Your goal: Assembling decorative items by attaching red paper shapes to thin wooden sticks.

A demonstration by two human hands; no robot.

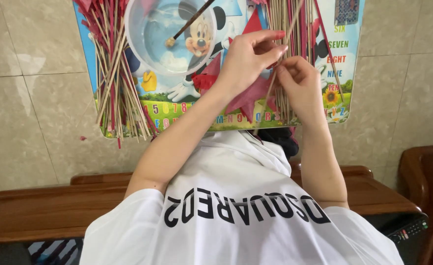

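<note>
Head view: both hands (275,68) together, pinching thin wooden stick (274,78) over red star (248,95).

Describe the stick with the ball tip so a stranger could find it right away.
Start at the colourful cartoon tray table, then find the clear round plastic bowl on its top left. The thin dark stick leans inside it, alone, with a small golden ball tip, unlike the pale bamboo sticks piled beside.

printed board and a small code patch

rectangular, rounded-cornered printed board (345,73) lying on the tiled floor, bright blue and green with cartoon figures and rows of coloured characters. small dark square code patch (346,11) at its upper right corner. no packages or screens.
</note>
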